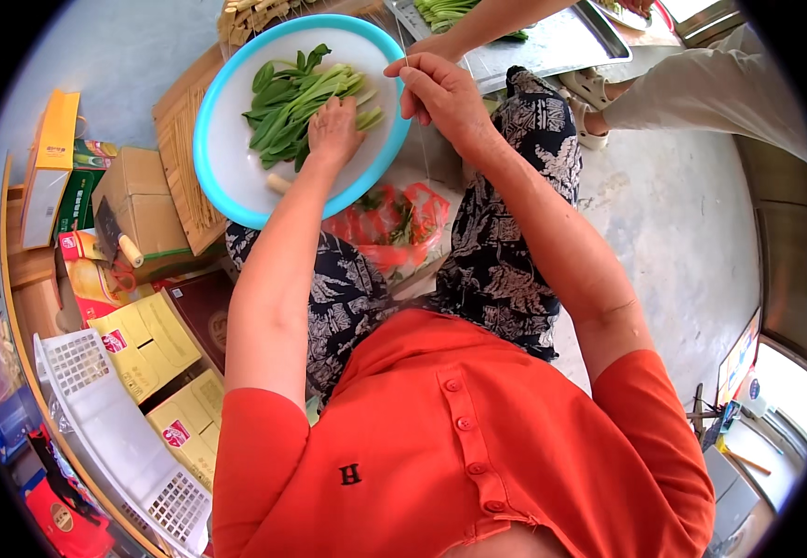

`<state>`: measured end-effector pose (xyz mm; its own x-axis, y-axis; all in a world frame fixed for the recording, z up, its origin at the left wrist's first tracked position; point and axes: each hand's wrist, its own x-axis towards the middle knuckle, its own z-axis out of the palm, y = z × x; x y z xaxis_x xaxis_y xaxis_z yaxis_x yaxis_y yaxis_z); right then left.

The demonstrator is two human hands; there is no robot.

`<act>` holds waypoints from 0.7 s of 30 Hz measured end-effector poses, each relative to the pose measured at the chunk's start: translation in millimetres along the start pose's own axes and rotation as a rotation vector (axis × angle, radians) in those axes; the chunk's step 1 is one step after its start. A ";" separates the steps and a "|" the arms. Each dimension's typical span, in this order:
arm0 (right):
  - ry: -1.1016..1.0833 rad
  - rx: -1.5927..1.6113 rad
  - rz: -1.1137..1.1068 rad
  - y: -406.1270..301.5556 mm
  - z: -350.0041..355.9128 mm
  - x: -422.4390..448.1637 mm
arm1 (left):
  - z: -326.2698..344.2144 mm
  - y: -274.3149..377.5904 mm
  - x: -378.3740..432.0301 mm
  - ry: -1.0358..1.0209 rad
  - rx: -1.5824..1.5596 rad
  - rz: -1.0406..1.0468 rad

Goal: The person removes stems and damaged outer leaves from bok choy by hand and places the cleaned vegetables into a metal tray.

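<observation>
A white basin with a turquoise rim (209,150) stands tilted before me, above my knees. Leafy green vegetables (281,115) with pale stalks lie in it. My left hand (335,131) rests on the stalks, its fingertips hidden among them, so its grip is unclear. My right hand (441,91) is raised at the basin's right edge, thumb and forefinger pinched together on a thin, nearly invisible strand (417,132). Below the basin, between my legs, a red plastic bag (435,209) lies spread with green trimmings on it.
Another person's arm (494,28) reaches in beside my right hand, near a metal tray (557,52) with greens. At left are a cleaver (114,230), red-handled scissors (123,275), cardboard boxes (145,195) and a white plastic basket (110,425). The person's legs (703,97) stand at upper right.
</observation>
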<state>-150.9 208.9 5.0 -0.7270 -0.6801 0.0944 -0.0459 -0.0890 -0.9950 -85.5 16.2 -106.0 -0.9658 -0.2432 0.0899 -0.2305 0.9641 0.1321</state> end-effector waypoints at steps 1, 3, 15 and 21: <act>-0.005 0.001 0.006 0.8 0.3 -0.1 | 0.4 0.9 2.2 -0.014 -0.013 -0.019; -0.007 -0.005 0.013 1.8 1.8 0.2 | 0.7 1.2 6.4 -0.026 -0.027 -0.040; 0.017 -0.010 0.007 7.6 10.2 0.6 | -11.6 -13.8 6.9 -0.008 -0.245 -0.082; 0.000 -0.027 0.011 9.2 13.0 -0.4 | -97.4 -49.6 11.8 0.373 -1.293 -0.179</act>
<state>-142.1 198.9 -3.8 -0.7275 -0.6810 0.0837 -0.0562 -0.0623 -0.9965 -73.8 -44.9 -15.3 -0.7974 -0.5671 0.2062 0.1263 0.1773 0.9760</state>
